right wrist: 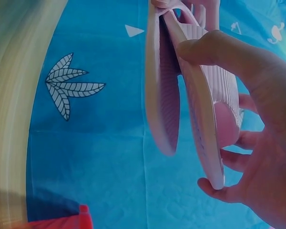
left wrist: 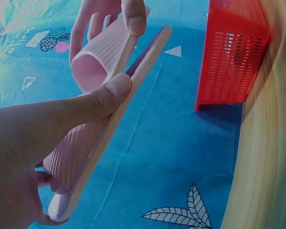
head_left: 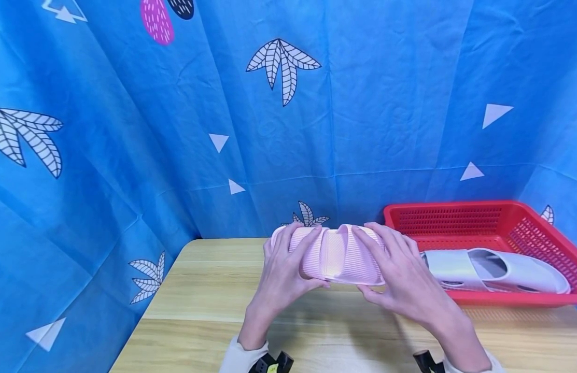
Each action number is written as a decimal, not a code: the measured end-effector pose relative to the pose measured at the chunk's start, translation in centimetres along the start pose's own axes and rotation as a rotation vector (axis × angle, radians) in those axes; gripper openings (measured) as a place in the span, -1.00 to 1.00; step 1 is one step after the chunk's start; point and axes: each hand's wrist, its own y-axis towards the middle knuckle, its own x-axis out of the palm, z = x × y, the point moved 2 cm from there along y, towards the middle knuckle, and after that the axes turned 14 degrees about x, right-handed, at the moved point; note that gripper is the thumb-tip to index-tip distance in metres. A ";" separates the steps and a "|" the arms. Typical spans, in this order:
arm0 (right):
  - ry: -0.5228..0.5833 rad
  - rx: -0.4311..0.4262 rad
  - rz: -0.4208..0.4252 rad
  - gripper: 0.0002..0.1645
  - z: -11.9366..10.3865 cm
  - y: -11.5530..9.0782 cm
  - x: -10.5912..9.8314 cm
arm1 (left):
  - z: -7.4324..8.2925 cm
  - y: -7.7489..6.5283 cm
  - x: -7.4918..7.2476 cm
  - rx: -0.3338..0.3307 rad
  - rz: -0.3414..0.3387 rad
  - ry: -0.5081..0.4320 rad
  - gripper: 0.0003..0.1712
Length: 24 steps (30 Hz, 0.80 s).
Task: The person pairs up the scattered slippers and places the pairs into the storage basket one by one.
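Two pink ribbed slippers are held up together over the wooden table, their soles side by side and slightly apart at one end in the right wrist view. My left hand [head_left: 281, 269] grips the left slipper [left wrist: 71, 152], thumb on the sole's edge and fingers around the strap side. The right slipper [right wrist: 200, 105] is gripped by my right hand [head_left: 405, 274], its thumb on the sole edge and fingers behind the ribbed strap. In the head view the straps overlap closely, and the undersides are hidden.
A red perforated basket [head_left: 456, 207] stands on the table [head_left: 199, 300] at the right. White slippers [head_left: 517, 269] lie in it, partly over its front rim in this view. A blue patterned curtain [head_left: 363, 103] hangs behind and at the left.
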 end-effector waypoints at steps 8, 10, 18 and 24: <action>0.014 0.011 -0.016 0.43 0.0 0.0 0.0 | -0.3 -0.1 -0.1 -0.003 -0.028 -0.037 0.34; 0.017 0.018 -0.025 0.45 0.0 0.0 0.0 | -0.3 -0.2 -0.2 -0.005 -0.041 -0.059 0.36; 0.017 -0.007 -0.018 0.41 -0.1 -0.1 0.2 | -0.5 -0.3 -0.3 0.011 -0.037 -0.082 0.32; 0.016 -0.022 -0.007 0.43 -0.2 0.0 0.3 | -0.5 -0.2 -0.3 0.027 -0.025 -0.080 0.31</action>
